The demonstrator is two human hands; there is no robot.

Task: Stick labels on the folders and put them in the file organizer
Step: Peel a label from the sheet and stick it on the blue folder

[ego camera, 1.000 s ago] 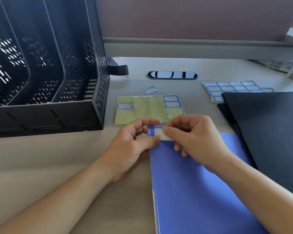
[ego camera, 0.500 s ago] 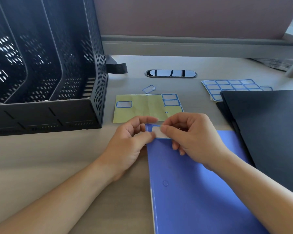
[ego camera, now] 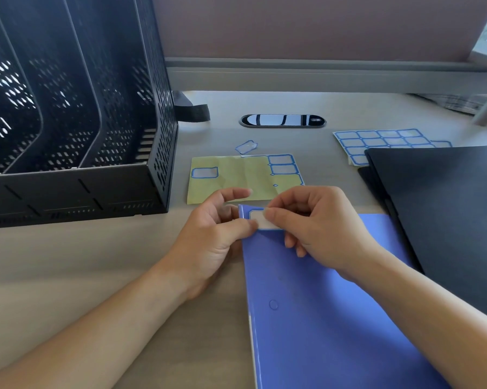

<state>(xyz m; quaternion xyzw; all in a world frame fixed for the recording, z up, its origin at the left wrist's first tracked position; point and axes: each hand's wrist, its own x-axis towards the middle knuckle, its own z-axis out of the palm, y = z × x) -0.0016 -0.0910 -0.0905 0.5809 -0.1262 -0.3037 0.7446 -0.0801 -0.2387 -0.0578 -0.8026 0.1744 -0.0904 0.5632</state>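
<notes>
1. Head view: the file organizer (ego camera: 158, 136) stands at the left, apart from the work.
2. The left hand (ego camera: 208, 242) pinches the label (ego camera: 260, 220) at its left end, forefinger lifted clear. The right hand (ego camera: 321, 228) pinches its right part.
3. The label is probably light, floppy and sticky, so edges are best. Its long axis runs left-right.
4. The blue folder (ego camera: 335, 318) lies flat and is likely thin and stiffish. It points away from the person, spine left.

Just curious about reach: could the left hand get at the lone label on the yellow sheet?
Probably yes: the lone label lies just beyond the left hand, nothing between, though that hand now holds the folder's label.
</notes>
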